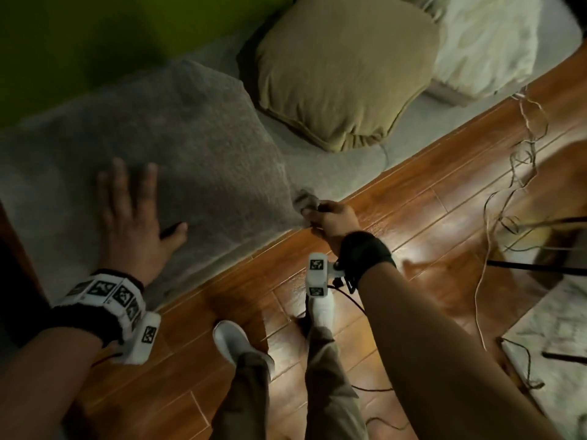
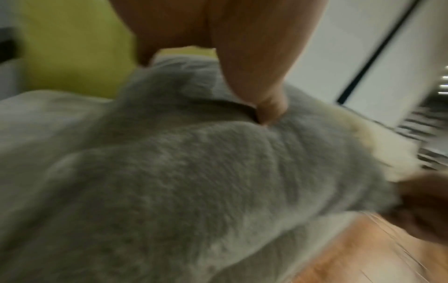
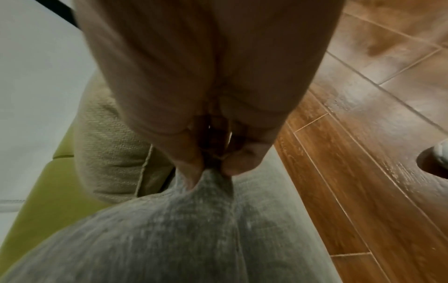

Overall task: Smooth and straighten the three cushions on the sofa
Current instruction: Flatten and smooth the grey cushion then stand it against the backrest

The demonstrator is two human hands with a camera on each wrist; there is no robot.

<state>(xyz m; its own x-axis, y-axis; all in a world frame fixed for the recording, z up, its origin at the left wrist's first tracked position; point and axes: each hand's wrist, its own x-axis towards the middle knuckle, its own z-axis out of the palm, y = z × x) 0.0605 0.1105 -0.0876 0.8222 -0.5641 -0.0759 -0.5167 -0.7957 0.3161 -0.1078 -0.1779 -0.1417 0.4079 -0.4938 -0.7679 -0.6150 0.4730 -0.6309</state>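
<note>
You are standing in a home living room: a grey fabric sofa seat (image 1: 333,173) is running across the upper half of the frame, a lime-green sofa back (image 1: 79,42) is filling the upper left, reddish-brown wood-plank flooring (image 1: 413,223) is spreading below, and a white marble-patterned tabletop (image 1: 559,350) is showing at lower right.

text: none legible | marks: black-and-white square coded tags on the white wrist-worn camera bands (image 1: 111,295) and white plastic camera mount (image 1: 317,276) | printed characters beside tags: too small to read
</note>
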